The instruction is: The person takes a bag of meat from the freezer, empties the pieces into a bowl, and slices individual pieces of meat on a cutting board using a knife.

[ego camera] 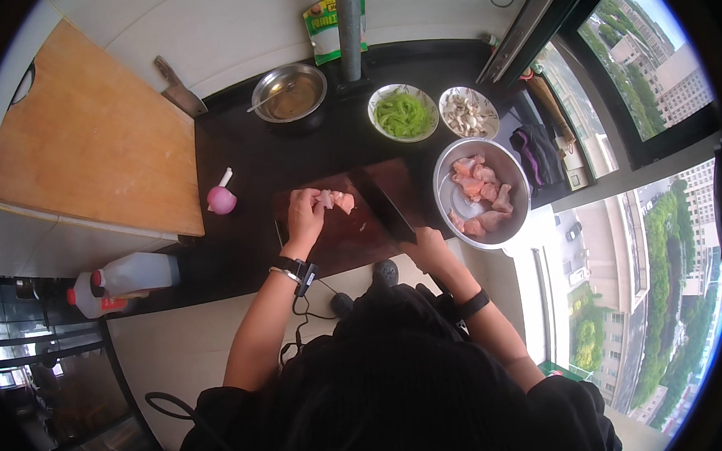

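Observation:
In my left hand (pixel 306 218) is one end of a raw chicken piece (pixel 342 201), held over the left part of a dark red-brown cutting board (pixel 374 240). My right hand (pixel 429 250) grips the handle of a wide-bladed cleaver (pixel 383 205). Its dark blade slants across the board to the right of the chicken, apart from it. A small scrap of meat (pixel 362 226) lies on the board below the piece. Right of the board stands a large steel basin (pixel 443 211) with several raw chicken pieces (pixel 479 181) inside.
Behind the board stand a bowl of green strips (pixel 402 114), a bowl of sliced mushrooms (pixel 469 112) and a steel bowl (pixel 289 93) with liquid and a spoon. An onion and a white stalk (pixel 222 198) lie left. A second cleaver (pixel 180 94), plastic jugs (pixel 136 273) and a metal pipe (pixel 350 31) stand around.

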Available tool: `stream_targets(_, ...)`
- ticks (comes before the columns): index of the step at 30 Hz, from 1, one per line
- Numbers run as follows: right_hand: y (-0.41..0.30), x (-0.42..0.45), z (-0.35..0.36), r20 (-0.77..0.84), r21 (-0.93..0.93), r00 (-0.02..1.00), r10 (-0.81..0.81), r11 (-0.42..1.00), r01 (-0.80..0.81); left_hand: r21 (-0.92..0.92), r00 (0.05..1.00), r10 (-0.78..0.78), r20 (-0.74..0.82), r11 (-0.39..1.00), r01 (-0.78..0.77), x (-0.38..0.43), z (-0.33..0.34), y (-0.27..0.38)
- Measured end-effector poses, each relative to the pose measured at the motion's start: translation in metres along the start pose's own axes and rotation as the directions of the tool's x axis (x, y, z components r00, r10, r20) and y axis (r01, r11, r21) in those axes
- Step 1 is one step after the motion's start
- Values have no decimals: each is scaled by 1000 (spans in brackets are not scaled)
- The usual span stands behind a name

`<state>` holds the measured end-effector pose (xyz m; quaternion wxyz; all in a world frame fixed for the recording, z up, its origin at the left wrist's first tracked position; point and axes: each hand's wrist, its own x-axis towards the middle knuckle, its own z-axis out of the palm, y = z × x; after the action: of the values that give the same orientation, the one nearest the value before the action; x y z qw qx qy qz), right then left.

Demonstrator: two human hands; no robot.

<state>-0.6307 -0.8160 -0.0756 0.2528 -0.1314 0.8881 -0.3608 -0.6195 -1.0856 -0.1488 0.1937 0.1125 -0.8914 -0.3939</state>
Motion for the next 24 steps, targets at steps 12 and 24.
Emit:
stream_targets(12, 10, -30, -12, -112, 38, 994, 9, 999, -4, 408, 972, 52, 229, 901, -145, 7, 24, 34)
stream_targets(24, 15, -45, -42, -66, 334, 972, 223, 923, -189, -381, 757, -346, 554, 703, 600, 66, -44, 49)
